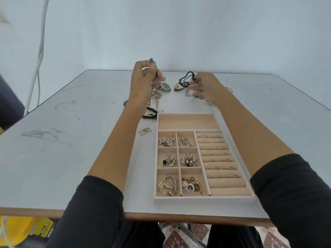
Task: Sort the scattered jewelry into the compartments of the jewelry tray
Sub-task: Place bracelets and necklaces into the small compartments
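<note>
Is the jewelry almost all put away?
About halfway. Six small compartments are filled and rings sit in the rolls. The left hand holds a chain, the right hand pinches a cord. Watches, beads and the empty long compartment remain.

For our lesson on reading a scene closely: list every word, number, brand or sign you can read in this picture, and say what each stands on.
None can be read.
On the yellow package under the table: a black label with print, too blurred to read.
On the watch with the dark face: markings too small to read.
On the small card beside the tray: a dark mark, no legible words.
</note>
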